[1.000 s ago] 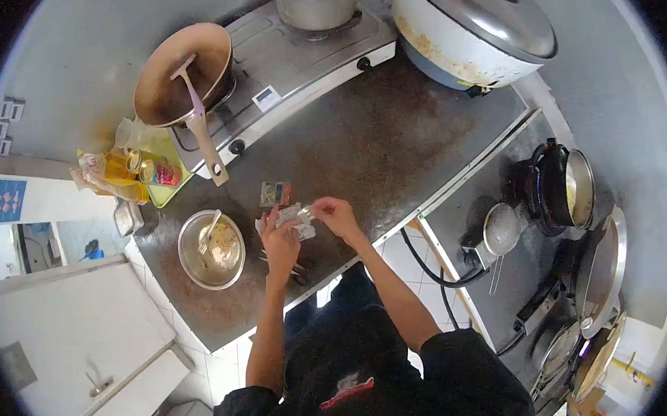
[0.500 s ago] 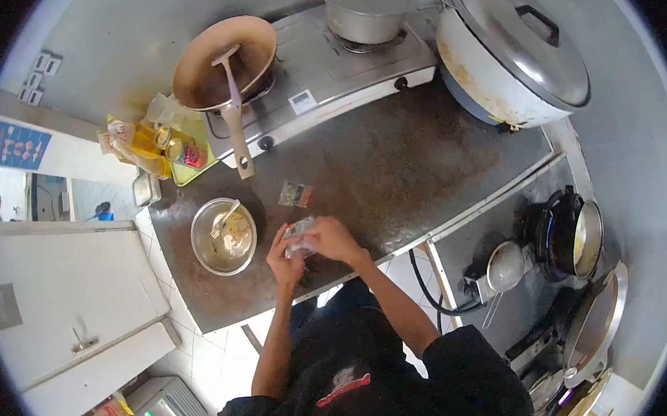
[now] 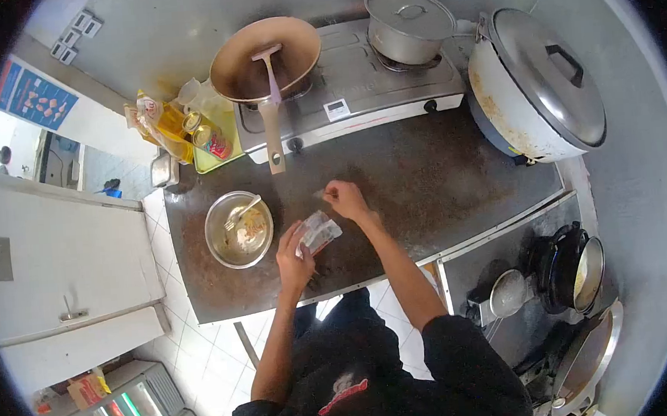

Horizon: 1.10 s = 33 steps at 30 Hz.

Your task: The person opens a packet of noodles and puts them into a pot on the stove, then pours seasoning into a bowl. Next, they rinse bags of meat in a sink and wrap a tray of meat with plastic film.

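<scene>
My left hand (image 3: 296, 261) is closed on a clear plastic packet (image 3: 320, 230) with whitish contents and a reddish lower edge, held over the near part of the dark counter. Just beyond it, my right hand (image 3: 348, 200) pinches a small, thin translucent piece at its fingertips, close to the counter surface; its kind is too blurred to tell. The two hands are apart. To the left of my left hand stands a metal mixing bowl (image 3: 214, 243), holding a fork (image 3: 242, 212) and some pale, reddish-flecked food.
A two-burner gas stove (image 3: 350, 118) at the back bears a frying pan (image 3: 222, 49), its handle jutting over the counter, and a lidded pot (image 3: 407, 37). A big white lidded pot (image 3: 508, 111) stands right. Oil and jars sit on a yellow-green tray (image 3: 208, 165).
My hands have separated; the right one moved forward, while the left keeps the plastic packet. The small sachet that lay on the counter no longer shows there. The view has shifted slightly.
</scene>
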Available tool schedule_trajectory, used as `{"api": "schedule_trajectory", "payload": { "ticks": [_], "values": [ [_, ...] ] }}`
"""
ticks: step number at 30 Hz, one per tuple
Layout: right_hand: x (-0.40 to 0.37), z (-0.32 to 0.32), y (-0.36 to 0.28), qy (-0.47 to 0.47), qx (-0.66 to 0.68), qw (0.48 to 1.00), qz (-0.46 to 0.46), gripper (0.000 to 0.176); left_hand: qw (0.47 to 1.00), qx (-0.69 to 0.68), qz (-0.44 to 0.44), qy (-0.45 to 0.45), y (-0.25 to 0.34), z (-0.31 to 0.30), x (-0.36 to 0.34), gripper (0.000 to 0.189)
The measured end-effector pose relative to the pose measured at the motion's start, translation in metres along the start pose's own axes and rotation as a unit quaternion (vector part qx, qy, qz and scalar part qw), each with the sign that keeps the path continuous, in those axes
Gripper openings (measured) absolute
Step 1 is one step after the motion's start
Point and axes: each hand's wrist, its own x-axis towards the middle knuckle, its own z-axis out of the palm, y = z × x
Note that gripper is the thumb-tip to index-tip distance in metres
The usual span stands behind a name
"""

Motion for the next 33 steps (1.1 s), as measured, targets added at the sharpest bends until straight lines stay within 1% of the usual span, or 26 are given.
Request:
{"api": "schedule_trajectory", "payload": {
  "ticks": [1, 2, 3, 4, 5, 6, 7, 8, 10, 11, 14, 17, 19, 20, 23, 24, 27, 28, 29, 30, 31, 32, 33],
  "values": [
    [-0.009, -0.012, -0.002, 0.0, 0.086, 0.996, 0.017, 0.038, 1.0, -0.01, 0.01, 0.027, 0.008, -0.003, 0.007, 0.042],
    [-0.021, -0.034, -0.024, -0.049, 0.113, 0.992, 0.033, 0.036, 0.998, -0.02, 0.018, 0.054, 0.023, -0.007, 0.021, 0.04],
    [-0.041, -0.067, -0.065, -0.1, 0.139, 0.984, 0.051, 0.035, 0.996, -0.029, 0.024, 0.08, 0.032, -0.01, 0.032, 0.039],
    [-0.059, -0.089, -0.099, -0.15, 0.166, 0.972, 0.073, 0.033, 0.995, -0.096, -0.033, 0.018, 0.031, -0.011, 0.04, 0.034],
    [-0.073, -0.094, -0.116, -0.135, 0.156, 0.977, 0.056, 0.031, 0.982, -0.161, -0.088, -0.046, 0.03, -0.015, 0.049, 0.031],
    [-0.084, -0.097, -0.131, -0.117, 0.147, 0.981, 0.038, 0.029, 0.958, -0.224, -0.138, -0.111, 0.028, -0.02, 0.052, 0.028],
    [-0.096, -0.096, -0.14, -0.098, 0.137, 0.986, 0.021, 0.026, 0.951, -0.241, -0.143, -0.129, 0.027, -0.025, 0.048, 0.025],
    [-0.104, -0.086, -0.135, -0.008, 0.094, 0.993, -0.065, 0.022, 0.943, -0.26, -0.145, -0.147, 0.025, -0.03, 0.047, 0.022],
    [-0.116, -0.075, -0.129, -0.004, 0.199, 0.98, 0.012, 0.024, 0.926, -0.295, -0.142, -0.188, 0.023, -0.037, 0.052, 0.016],
    [-0.123, -0.075, -0.137, 0.0, 0.252, 0.966, 0.052, 0.025, 0.923, -0.313, -0.135, -0.18, 0.025, -0.039, 0.049, 0.015],
    [-0.138, -0.058, -0.172, 0.172, 0.165, 0.97, 0.048, 0.018, 0.907, -0.377, -0.119, -0.144, 0.037, -0.045, 0.031, 0.011],
    [-0.146, -0.046, -0.194, 0.112, 0.26, 0.957, 0.063, 0.016, 0.937, -0.309, -0.075, -0.146, 0.014, -0.065, 0.024, 0.01],
    [-0.143, -0.029, -0.213, 0.194, 0.132, 0.972, 0.025, 0.015, 0.958, -0.264, -0.033, -0.11, 0.01, -0.071, 0.014, 0.01],
    [-0.143, -0.02, -0.221, 0.229, 0.067, 0.971, 0.007, 0.014, 0.966, -0.242, -0.014, -0.09, 0.012, -0.077, 0.009, 0.01],
    [-0.145, 0.002, -0.237, 0.196, 0.153, 0.965, 0.079, 0.014, 0.958, -0.266, -0.066, -0.09, 0.009, -0.107, 0.006, 0.009],
    [-0.143, 0.004, -0.243, 0.223, 0.118, 0.964, 0.079, 0.016, 0.958, -0.264, -0.065, -0.09, 0.001, -0.109, 0.0, 0.009],
    [-0.149, 0.02, -0.27, 0.157, 0.184, 0.968, 0.073, 0.017, 0.957, -0.273, -0.066, -0.069, -0.016, -0.116, -0.002, 0.01],
    [-0.148, 0.027, -0.266, 0.166, 0.163, 0.97, 0.071, 0.011, 0.954, -0.284, -0.074, -0.063, -0.019, -0.123, -0.007, 0.01],
    [-0.152, 0.04, -0.262, 0.184, 0.121, 0.973, 0.061, 0.012, 0.949, -0.297, -0.079, -0.065, -0.017, -0.132, -0.011, 0.011],
    [-0.151, 0.051, -0.26, 0.211, 0.073, 0.973, 0.053, 0.012, 0.945, -0.266, -0.12, -0.146, -0.022, -0.144, -0.012, 0.013],
    [-0.147, 0.054, -0.256, 0.245, 0.015, 0.968, 0.047, 0.012, 0.941, -0.302, -0.093, -0.119, -0.03, -0.144, -0.016, 0.014],
    [-0.147, 0.055, -0.264, 0.234, 0.043, 0.97, 0.045, 0.013, 0.93, -0.347, -0.063, -0.104, -0.039, -0.139, -0.019, 0.016],
    [-0.152, 0.062, -0.273, 0.229, 0.069, 0.97, 0.051, 0.013, 0.912, -0.354, -0.12, -0.168, -0.057, -0.138, -0.023, 0.023]
  ]
}}
